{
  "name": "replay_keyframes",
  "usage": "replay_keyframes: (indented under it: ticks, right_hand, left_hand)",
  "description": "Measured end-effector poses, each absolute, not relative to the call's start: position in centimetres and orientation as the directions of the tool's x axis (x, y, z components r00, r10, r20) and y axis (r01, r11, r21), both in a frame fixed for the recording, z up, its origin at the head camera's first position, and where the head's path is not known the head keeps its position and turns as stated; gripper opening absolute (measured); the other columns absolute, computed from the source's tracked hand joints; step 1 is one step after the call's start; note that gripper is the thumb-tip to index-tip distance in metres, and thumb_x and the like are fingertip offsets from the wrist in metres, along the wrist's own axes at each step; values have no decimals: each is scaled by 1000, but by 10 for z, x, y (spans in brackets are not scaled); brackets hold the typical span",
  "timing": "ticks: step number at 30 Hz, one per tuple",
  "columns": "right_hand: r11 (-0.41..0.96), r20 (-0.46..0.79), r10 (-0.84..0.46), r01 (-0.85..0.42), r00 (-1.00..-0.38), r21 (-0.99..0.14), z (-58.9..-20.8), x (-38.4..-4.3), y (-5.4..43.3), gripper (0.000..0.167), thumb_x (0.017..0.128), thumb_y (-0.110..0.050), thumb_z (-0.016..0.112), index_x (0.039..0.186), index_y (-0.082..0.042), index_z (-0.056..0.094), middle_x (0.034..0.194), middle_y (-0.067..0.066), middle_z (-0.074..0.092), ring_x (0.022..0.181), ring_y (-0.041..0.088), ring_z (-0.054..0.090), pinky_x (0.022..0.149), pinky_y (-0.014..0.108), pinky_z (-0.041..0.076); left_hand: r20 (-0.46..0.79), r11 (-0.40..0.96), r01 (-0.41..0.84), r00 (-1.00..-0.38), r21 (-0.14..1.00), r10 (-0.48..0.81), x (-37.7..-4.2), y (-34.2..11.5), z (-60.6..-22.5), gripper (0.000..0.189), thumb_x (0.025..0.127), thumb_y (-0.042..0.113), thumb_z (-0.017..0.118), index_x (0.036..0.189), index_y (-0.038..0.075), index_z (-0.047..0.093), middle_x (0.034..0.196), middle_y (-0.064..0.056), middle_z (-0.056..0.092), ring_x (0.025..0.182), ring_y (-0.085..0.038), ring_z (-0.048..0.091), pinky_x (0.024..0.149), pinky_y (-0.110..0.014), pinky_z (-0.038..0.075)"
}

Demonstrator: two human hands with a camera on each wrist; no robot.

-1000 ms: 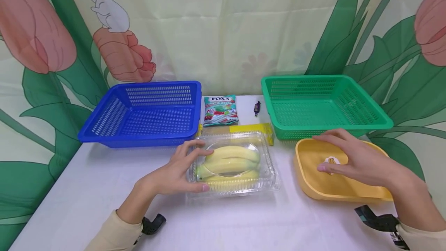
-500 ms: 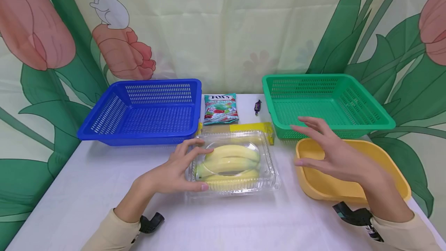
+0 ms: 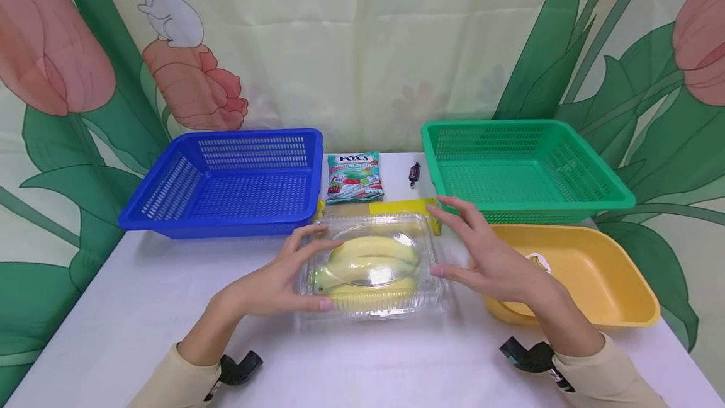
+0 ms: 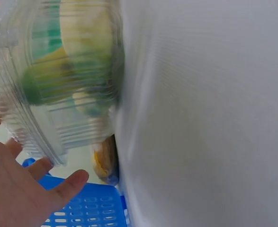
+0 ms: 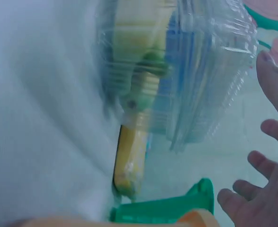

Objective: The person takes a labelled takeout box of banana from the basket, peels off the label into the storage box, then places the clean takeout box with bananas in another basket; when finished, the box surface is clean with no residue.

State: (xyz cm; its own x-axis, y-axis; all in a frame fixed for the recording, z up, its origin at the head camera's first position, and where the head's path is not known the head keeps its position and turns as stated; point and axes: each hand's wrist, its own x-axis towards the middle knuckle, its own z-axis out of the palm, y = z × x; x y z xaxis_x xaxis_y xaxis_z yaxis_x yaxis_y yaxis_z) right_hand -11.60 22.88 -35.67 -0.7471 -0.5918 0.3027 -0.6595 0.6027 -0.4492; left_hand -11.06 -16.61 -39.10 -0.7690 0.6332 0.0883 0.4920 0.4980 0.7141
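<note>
A clear plastic clamshell box [image 3: 376, 219] with several bananas [image 3: 374, 263] inside sits lidded on the table. My left hand [image 3: 277, 279] is at its left side, thumb toward the front corner and the other fingers spread along the edge. In the left wrist view these fingertips lie right at the box's ridged rim [image 4: 39, 127]. Over at the right side, my right hand [image 3: 487, 257] hovers with fingers apart and nothing in its grasp. The right wrist view has its fingers [image 5: 262, 163] spread beside the box wall, a gap between them.
Behind the box lies a long yellow packet [image 3: 402, 206], partly hidden. Farther back are a Fox's candy bag [image 3: 355, 176] and a small dark wrapped candy [image 3: 415, 174]. A blue basket [image 3: 249, 228] stands left, a green basket [image 3: 527, 213] right, and a yellow tub [image 3: 612, 269] front right.
My right hand has moved left, out from over the yellow tub and across to the box's right side. My left hand has stayed at the box's left side.
</note>
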Motion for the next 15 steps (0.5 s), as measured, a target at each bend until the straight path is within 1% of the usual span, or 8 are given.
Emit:
replay_keyframes:
  ticks: [3,6,8,12,14,15]
  right_hand:
    - [584,321,-594,-670,-738,-459,-361,-117,222,94,89,-28,82,163,-18,26,167,10,14,152,34,21,106,63,42]
    - [570,320,-593,-665,-739,-482,-363,-116,217,93,90,-26,81,163,-16,25,167,11,13,152,33,20,108,64,41]
    - [569,304,-591,-654,-747,-499,-365,-115,214,91,91,-27,80,163,-18,25,168,10,11,154,34,16,109,66,39]
    - [571,269,-582,-621,-767,-537,-368,-113,209,88,94,-30,77,164,-22,24,170,7,6,157,40,1,112,75,26]
    - [577,248,-575,-601,-780,-553,-369,-111,206,88,94,-32,76,164,-24,23,171,3,3,158,40,-4,112,77,23]
    - [579,238,-573,-593,-784,-560,-370,-110,206,88,94,-33,76,164,-25,22,171,2,3,158,38,-4,112,77,24]
  left_hand:
    - [103,470,494,-761,731,640,-109,-167,-391,87,85,46,83,159,31,38,170,0,3,156,-37,7,108,-76,31]
    - [116,457,503,-756,734,645,-108,-167,-392,86,88,42,81,160,32,35,171,4,-4,157,-37,3,108,-78,28]
    - [127,454,509,-756,731,642,-107,-168,-392,85,89,41,81,160,33,35,171,6,-6,157,-36,1,108,-79,28]
    - [136,447,510,-757,735,640,-106,-171,-391,80,93,36,77,160,31,34,171,6,-8,157,-38,0,107,-80,28]
    - [141,440,505,-759,742,635,-105,-172,-393,78,94,33,76,160,30,34,171,5,-9,158,-37,0,107,-80,28]
    - [138,440,500,-763,746,631,-105,-172,-393,77,95,33,75,160,31,34,171,5,-9,158,-37,0,107,-80,28]
